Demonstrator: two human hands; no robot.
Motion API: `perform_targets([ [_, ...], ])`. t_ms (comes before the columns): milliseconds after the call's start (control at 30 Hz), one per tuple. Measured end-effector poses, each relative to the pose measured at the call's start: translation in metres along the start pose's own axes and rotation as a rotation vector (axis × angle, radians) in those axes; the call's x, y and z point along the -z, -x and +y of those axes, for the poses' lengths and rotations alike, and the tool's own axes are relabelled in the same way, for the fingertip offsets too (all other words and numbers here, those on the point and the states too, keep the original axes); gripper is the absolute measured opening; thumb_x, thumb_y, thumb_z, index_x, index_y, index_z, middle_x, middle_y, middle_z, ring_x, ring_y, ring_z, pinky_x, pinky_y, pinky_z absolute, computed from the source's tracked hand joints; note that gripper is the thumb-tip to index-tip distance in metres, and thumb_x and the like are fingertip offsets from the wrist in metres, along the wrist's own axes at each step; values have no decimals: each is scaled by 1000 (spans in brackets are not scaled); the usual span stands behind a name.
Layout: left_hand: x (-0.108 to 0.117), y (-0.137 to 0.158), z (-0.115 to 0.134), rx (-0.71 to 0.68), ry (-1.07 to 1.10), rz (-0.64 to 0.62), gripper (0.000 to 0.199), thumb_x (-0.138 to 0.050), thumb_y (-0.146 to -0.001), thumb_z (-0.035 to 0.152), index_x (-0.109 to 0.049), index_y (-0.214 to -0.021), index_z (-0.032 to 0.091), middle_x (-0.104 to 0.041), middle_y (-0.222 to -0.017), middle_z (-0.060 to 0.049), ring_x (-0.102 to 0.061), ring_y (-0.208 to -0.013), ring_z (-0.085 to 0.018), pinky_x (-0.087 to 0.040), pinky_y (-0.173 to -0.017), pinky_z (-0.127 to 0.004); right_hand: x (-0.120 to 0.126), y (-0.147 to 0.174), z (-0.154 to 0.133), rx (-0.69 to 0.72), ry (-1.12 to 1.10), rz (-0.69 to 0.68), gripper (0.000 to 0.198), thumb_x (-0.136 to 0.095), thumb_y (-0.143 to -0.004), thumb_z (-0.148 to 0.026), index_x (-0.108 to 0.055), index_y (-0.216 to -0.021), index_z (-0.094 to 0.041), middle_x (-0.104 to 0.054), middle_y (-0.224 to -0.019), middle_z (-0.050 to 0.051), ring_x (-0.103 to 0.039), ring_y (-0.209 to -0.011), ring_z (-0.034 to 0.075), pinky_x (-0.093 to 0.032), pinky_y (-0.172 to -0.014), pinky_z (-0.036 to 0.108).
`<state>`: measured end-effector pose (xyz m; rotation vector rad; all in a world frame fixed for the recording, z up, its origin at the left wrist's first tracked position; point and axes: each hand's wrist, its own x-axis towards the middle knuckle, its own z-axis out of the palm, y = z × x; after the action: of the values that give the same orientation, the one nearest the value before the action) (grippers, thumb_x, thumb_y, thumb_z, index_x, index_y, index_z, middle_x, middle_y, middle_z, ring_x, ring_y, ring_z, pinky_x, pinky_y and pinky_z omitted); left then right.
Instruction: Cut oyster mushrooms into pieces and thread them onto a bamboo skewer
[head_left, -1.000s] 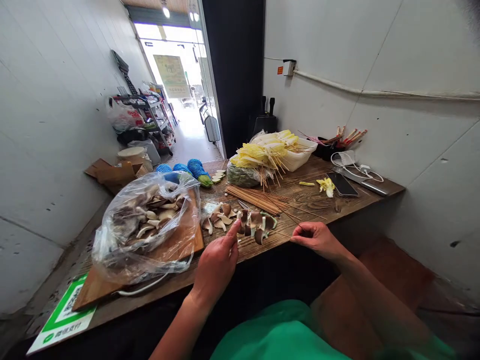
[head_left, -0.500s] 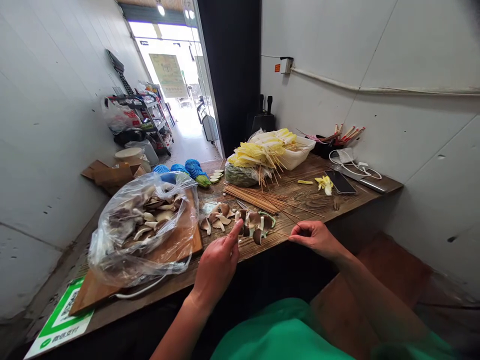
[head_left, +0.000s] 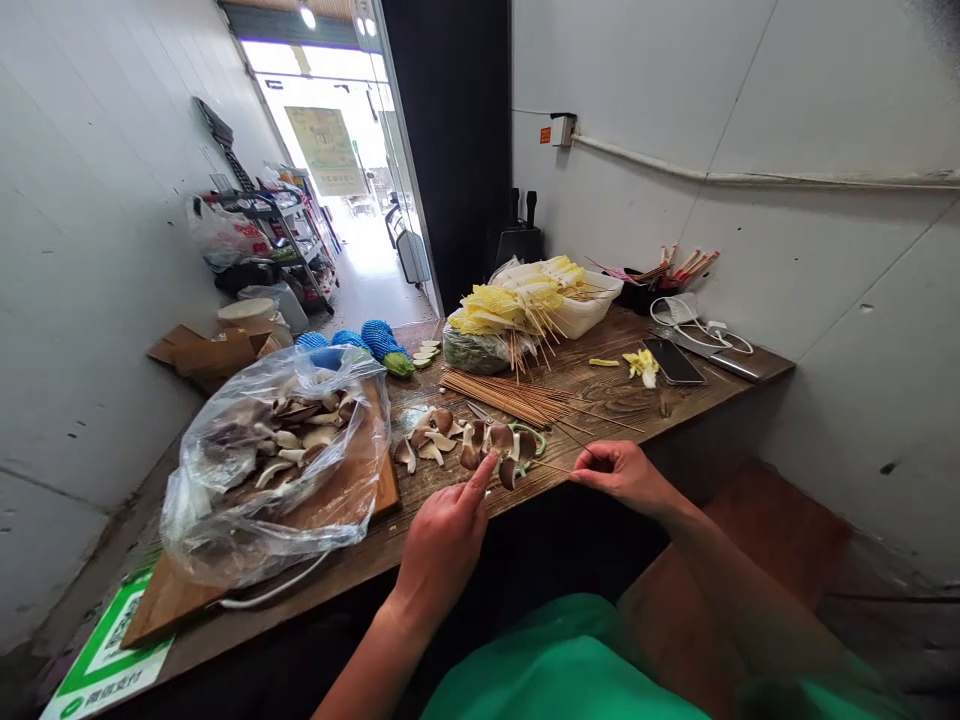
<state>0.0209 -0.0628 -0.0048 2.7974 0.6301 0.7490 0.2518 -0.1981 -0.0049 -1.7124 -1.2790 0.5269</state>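
My right hand (head_left: 619,474) pinches the bare end of a thin wooden skewer (head_left: 553,467), which runs left towards brown oyster mushroom pieces (head_left: 508,472). A second thin stick also reaches up to those fingers; I cannot tell whether it is held. My left hand (head_left: 444,535) has its index finger stretched out, the tip at the mushroom pieces, and its thumb lower and apart. Its other fingers are mostly hidden. Scissors with pale green handles (head_left: 537,440) lie partly under the mushrooms. Loose mushroom pieces (head_left: 430,448) are just to the left.
An open plastic bag of mushrooms (head_left: 225,535) rests on a wooden cutting board (head_left: 386,485). Bare skewers (head_left: 499,397) lie behind my hands. Beyond are skewered yellow cabbage leaves (head_left: 487,308), a white tub (head_left: 592,312), netted vegetables (head_left: 384,345), a phone (head_left: 673,362) and a knife (head_left: 724,362).
My left index finger has moved slightly right and down along the mushroom pieces, uncovering the left ones. My right hand still pinches the skewer. The view has shifted a little.
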Motion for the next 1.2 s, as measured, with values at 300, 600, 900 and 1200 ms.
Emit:
perform_targets([
  [300,0,-4,3,18,-41,-65,57,-38,-86,17,-26,-140,27,-66,-87,-4,-61,-79,-18,-45,-73,-31,-2,2,4,-4,-24,-6,25,-65,-72,-42,-65,-66,-17,-59,-61,0,-50,-57,11,-37,-53,22],
  [600,8,-11,7,179,237,-163,61,-43,-82,19,-25,-140,23,-59,-69,3,-56,-60,-12,-41,-61,-23,-2,1,0,-35,-75,-27,28,-64,-72,-44,-64,-65,-16,-54,-56,-2,-42,-51,9,-31,-47,21],
  [900,9,-12,9,222,386,-170,64,-44,-81,22,-21,-141,21,-56,-66,6,-51,-58,-10,-41,-67,-22,-1,1,1,-15,-69,-46,27,-62,-74,-42,-65,-66,-16,-55,-58,-2,-44,-53,9,-32,-49,21],
  [1200,8,-13,9,237,347,-162,64,-45,-80,24,-24,-141,21,-53,-64,5,-50,-57,-11,-40,-65,-22,-1,1,1,-15,-56,-52,25,-63,-74,-40,-65,-67,-15,-61,-62,0,-51,-59,11,-37,-54,21],
])
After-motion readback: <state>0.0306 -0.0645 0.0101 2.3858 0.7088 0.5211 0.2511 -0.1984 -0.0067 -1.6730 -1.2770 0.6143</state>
